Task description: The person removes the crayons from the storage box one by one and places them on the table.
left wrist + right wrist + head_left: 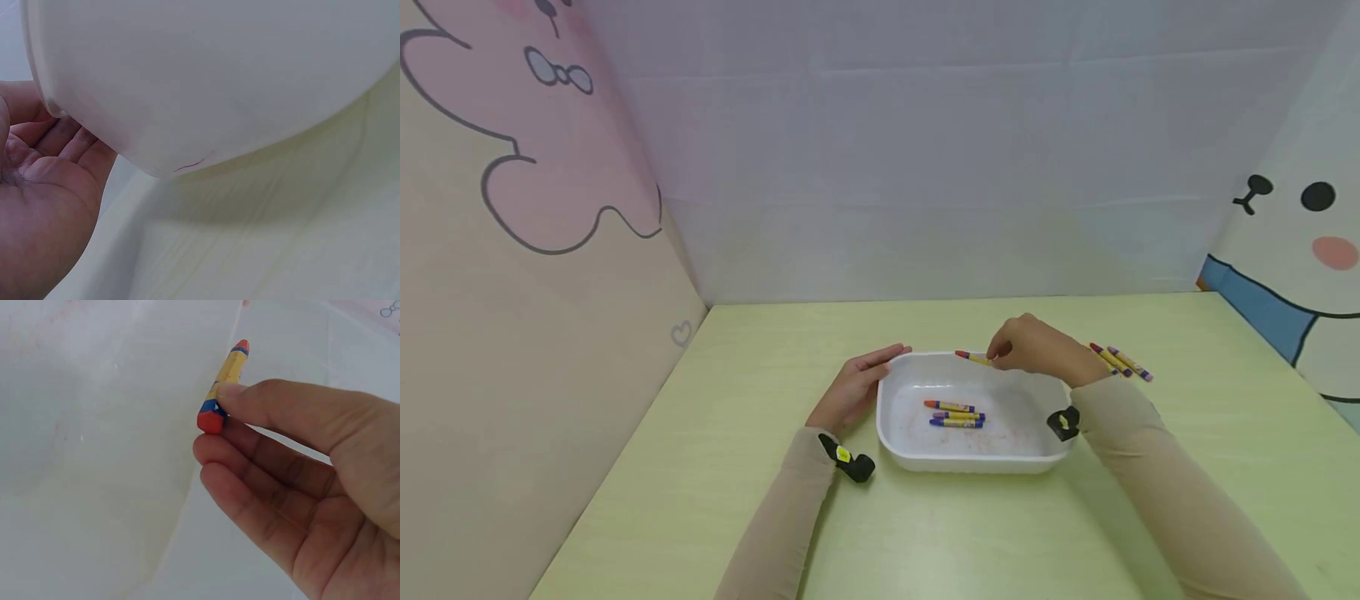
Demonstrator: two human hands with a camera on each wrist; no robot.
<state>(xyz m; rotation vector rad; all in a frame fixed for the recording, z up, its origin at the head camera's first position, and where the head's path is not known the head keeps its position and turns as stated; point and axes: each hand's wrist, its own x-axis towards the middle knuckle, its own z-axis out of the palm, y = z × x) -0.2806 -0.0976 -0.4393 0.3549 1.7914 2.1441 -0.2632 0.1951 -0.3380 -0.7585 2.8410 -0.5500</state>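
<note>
My right hand (1037, 346) pinches a red crayon (225, 381) with a yellow and blue wrapper between thumb and fingertips. In the head view this crayon (972, 357) lies over the far rim of the white tray (1007, 462), its red tip to the left. My left hand (853, 387) rests against the tray's far left corner with its fingers extended. The left wrist view has this hand (50, 181) beside the outer wall of the tray (206, 75). On the tray floor lie an orange crayon (950, 407), a light purple crayon (958, 416) and a dark blue crayon (956, 423).
To the right of the tray, several crayons (1118, 362) lie on the pale yellow-green table (760, 358), partly hidden by the right wrist. A white wall (925, 167) stands at the back, with cartoon-printed walls on both sides.
</note>
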